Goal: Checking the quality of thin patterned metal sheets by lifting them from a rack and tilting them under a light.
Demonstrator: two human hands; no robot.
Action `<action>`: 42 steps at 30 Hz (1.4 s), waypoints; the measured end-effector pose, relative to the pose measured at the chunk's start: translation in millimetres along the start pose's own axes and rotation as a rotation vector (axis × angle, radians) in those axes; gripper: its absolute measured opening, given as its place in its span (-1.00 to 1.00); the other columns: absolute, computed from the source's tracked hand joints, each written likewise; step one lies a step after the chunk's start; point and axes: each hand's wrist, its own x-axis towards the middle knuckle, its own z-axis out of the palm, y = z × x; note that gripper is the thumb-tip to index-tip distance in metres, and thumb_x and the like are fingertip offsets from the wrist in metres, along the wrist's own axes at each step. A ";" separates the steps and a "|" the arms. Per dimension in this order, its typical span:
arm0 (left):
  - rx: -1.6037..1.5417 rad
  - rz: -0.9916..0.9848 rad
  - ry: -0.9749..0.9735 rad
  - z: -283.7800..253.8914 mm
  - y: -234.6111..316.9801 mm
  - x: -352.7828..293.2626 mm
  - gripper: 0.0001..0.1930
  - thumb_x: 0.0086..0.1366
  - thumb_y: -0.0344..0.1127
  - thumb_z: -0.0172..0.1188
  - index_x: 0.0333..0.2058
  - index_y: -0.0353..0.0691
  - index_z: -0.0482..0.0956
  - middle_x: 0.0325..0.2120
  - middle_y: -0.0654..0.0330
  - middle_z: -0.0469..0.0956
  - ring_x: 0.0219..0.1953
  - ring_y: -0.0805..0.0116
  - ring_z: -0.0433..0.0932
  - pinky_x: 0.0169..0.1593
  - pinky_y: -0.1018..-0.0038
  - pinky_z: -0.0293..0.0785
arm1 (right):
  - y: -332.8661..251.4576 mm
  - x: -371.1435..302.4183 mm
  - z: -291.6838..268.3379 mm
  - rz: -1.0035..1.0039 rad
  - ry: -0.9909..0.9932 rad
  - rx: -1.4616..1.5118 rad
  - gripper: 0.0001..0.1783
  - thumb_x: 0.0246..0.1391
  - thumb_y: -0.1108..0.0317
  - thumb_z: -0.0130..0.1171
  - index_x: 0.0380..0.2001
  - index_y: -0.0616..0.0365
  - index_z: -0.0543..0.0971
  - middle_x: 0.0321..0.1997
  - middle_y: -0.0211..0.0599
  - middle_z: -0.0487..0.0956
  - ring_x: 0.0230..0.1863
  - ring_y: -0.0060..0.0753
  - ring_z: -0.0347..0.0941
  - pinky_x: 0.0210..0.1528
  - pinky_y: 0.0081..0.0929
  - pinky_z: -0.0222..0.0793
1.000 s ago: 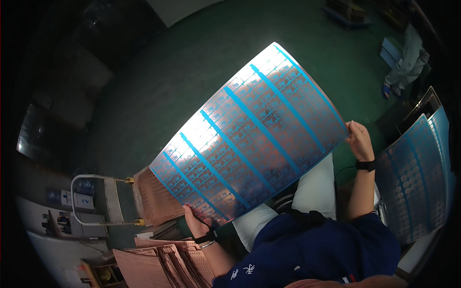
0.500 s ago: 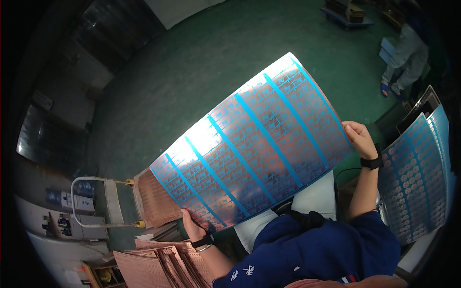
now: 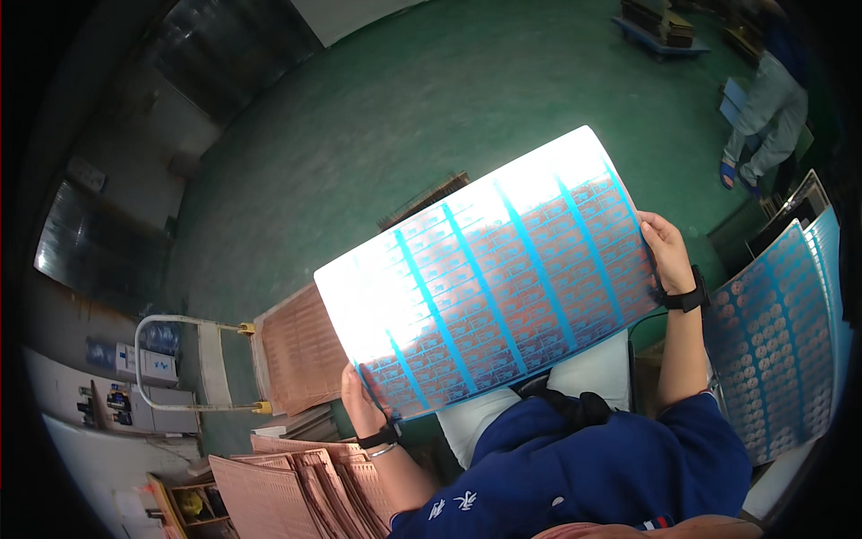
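Note:
A large copper circuit board panel [image 3: 530,269] with blue stripes and a fine blue pattern spans the space above my lap. My left hand [image 3: 361,404] grips its lower left edge, fingers partly hidden by the panel. At the right edge, my right hand [image 3: 666,251] holds it with the thumb on the face and the other fingers mostly out of sight. Strong glare whitens the panel's upper left part. Each wrist wears a black band.
Bare copper panels [image 3: 260,494] lean in a group at lower left, near a trolley [image 3: 215,368] carrying another copper panel [image 3: 296,350]. Blue-patterned panels [image 3: 772,350] stand at my right. A co-worker [image 3: 768,112] is at far right, near a loaded blue cart [image 3: 660,40].
The panel has turned clockwise to lie more level, and its glare has spread. A dark rack-like thing now shows behind its far edge. Both hands keep their grip.

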 end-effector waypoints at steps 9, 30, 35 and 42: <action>-0.063 0.033 -0.066 14.2 9.9 4.6 -0.61 0.37 -0.14 -0.16 -0.01 -0.32 0.35 -0.34 0.25 0.50 -0.40 0.58 0.43 -0.32 0.63 0.38 | 1.4 0.6 -24.0 -0.025 0.106 0.037 -0.68 0.22 0.32 -0.11 -0.08 0.31 0.42 -0.20 -0.34 0.52 -0.19 -0.61 0.42 -0.12 -0.67 0.31; -0.094 0.121 -0.350 53.3 34.4 -22.0 -0.57 0.34 -0.21 -0.09 0.07 -0.37 0.24 -0.03 0.12 0.38 0.00 0.41 0.34 0.08 0.48 0.24 | 40.8 -13.2 -86.2 -0.008 0.414 -0.137 -0.75 0.19 0.34 -0.04 -0.13 0.21 0.49 -0.40 -0.52 0.50 -0.46 -0.75 0.38 -0.42 -0.77 0.31; -0.049 0.157 -0.312 54.8 34.4 -25.7 -0.56 0.34 -0.18 -0.08 0.06 -0.39 0.25 -0.04 0.11 0.38 0.00 0.40 0.35 0.08 0.46 0.23 | 40.1 -14.3 -86.0 -0.032 0.419 -0.147 -0.75 0.20 0.35 -0.06 -0.14 0.21 0.49 -0.42 -0.53 0.49 -0.46 -0.74 0.38 -0.42 -0.77 0.31; 0.015 0.218 -0.253 55.0 34.0 -27.7 -0.55 0.33 -0.10 -0.08 0.02 -0.36 0.26 -0.10 0.10 0.42 -0.08 0.39 0.39 -0.01 0.47 0.31 | 43.5 -12.5 -92.2 -0.054 0.380 -0.062 -0.75 0.20 0.35 -0.07 -0.13 0.22 0.49 -0.37 -0.51 0.50 -0.44 -0.74 0.38 -0.39 -0.75 0.32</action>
